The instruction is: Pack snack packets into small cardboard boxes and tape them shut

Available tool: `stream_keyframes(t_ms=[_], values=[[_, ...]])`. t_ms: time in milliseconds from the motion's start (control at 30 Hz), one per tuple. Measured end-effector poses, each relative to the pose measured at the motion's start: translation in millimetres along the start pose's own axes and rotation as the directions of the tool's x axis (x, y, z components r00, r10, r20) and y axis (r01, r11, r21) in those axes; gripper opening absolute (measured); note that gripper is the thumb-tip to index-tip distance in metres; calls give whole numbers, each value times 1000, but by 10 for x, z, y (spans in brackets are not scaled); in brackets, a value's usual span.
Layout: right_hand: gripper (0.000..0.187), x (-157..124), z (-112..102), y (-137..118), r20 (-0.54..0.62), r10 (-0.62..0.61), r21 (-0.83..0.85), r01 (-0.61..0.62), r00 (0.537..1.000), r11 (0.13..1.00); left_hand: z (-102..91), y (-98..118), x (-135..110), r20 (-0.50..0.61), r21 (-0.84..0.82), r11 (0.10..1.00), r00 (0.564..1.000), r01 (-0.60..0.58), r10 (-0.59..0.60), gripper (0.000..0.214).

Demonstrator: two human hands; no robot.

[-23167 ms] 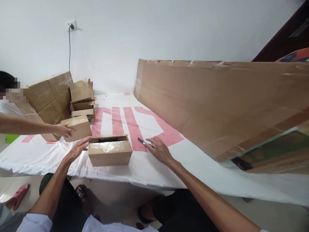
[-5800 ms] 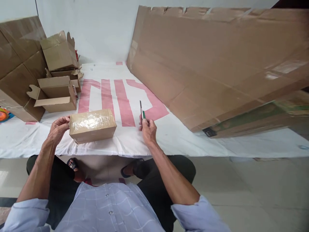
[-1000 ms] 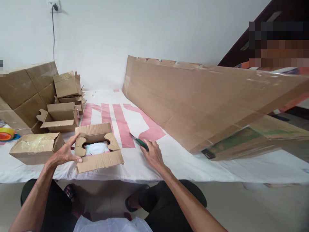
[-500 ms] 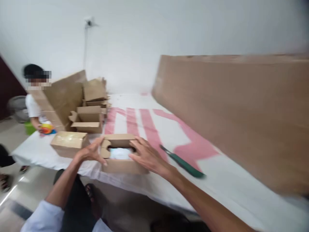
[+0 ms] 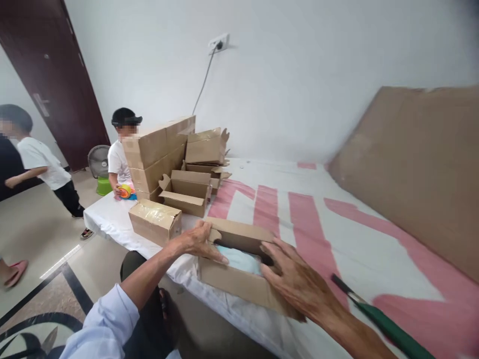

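Observation:
An open cardboard box [image 5: 234,284] lies at the table's front edge, with something pale blue and soft-looking [image 5: 240,260] inside; I cannot make out its kind. My left hand [image 5: 200,243] grips the box's left end, thumb over the opening and fingers behind the rim. Around the right end is my right hand [image 5: 292,274], with its fingertips at the opening and hiding that end's flap. A taped cardboard box [image 5: 155,219] sits just left of my left hand. To the right of my right hand lies a green-handled tool [image 5: 389,324] with a dark, narrow tip.
Open boxes [image 5: 187,192] stand behind the taped one, beside stacked closed boxes [image 5: 153,157]. A person in a cap [image 5: 119,159] holds a yellow-orange tape roll [image 5: 124,191] at the table's far end. Another person [image 5: 43,159] is at left. A large cardboard sheet [image 5: 419,164] leans at right.
The view has swung left, bringing the door and a second person into sight. Both my hands stay on the open box, which now appears lower and more angled.

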State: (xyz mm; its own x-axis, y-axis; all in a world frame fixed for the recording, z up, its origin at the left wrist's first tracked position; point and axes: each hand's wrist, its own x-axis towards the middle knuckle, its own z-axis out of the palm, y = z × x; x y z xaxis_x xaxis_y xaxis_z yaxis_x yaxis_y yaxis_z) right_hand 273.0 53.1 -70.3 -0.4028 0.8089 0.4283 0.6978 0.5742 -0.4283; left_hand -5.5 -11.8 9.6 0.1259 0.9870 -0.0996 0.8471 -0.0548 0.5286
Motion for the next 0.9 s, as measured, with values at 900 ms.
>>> stream_keyframes(t_ms=[900], values=[[74,-57,13,70,102,250,542,-265,963,798,351,-358,-87,-260,-334,921,959,-203,117,122]])
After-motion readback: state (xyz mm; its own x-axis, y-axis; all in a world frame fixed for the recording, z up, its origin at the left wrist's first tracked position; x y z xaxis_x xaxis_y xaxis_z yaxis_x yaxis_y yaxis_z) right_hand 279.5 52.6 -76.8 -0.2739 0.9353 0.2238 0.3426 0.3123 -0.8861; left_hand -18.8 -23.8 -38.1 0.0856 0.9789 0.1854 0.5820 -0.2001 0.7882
